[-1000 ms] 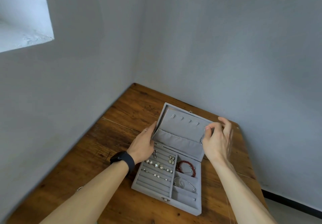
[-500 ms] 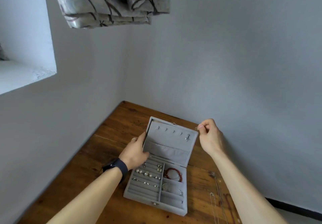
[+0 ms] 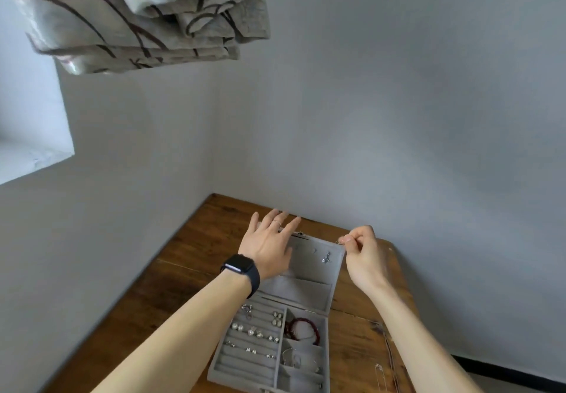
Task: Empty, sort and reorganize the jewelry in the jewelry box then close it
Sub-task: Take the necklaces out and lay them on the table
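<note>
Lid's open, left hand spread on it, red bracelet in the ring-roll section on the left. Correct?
No. Head view: the red bracelet lies in a right-side compartment, not the ring rolls. The lid is open with the left hand spread on it, as said.

A single head-worn view looks forward and down (wide-angle) from close above the bench (image 3: 196, 258) toward a wall corner.

Wooden table (image 3: 196, 270) bearing open jewelry box (image 3: 242, 368), perhaps thin chains (image 3: 380, 372) alongside.
</note>
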The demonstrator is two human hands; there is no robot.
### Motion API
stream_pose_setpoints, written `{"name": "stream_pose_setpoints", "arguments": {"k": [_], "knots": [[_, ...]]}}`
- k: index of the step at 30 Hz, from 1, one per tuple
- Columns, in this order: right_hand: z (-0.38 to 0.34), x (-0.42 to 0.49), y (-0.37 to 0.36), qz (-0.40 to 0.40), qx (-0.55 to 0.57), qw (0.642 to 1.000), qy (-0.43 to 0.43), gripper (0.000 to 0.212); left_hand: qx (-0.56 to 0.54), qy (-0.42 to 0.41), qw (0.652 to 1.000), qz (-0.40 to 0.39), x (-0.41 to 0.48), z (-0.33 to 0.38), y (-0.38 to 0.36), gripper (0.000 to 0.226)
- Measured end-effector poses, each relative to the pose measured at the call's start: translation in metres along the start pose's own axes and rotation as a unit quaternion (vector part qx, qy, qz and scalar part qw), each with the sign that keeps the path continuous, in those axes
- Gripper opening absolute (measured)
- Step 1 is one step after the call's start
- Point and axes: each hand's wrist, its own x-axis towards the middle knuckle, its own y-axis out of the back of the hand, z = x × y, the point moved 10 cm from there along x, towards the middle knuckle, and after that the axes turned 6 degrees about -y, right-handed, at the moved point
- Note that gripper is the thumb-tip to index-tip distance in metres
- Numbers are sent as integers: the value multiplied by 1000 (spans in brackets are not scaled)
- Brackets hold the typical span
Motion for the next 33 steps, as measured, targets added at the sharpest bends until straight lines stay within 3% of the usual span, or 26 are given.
{"name": "stream_pose_setpoints", "arguments": {"k": [3,8,12,14,19,28,31,33], "knots": [[12,8,-13,-22,42,999,-26,9,-13,23,999,-37,9,-3,-19,56],[37,18,-39,-47,127,986,-93,11,-28,18,998,45,4,-8,-21,45],[42,21,-25,7,287,946,-152,14,-31,-1,997,75,1,-8,-18,45],[38,21,-10,35,314,936,-155,14,-32,1,997,70,3,-8,-19,46],[25,14,10,40,308,942,-126,12,-29,15,998,54,5,-9,-23,50],[-14,-28,29,-88,255,962,-46,8,-77,17,997,11,3,5,4,59],[-28,-50,36,-151,235,960,-25,12,-180,-16,983,23,-8,35,34,60],[-36,-68,41,-179,232,956,-17,13,-315,-26,949,-13,-21,58,45,57]]}}
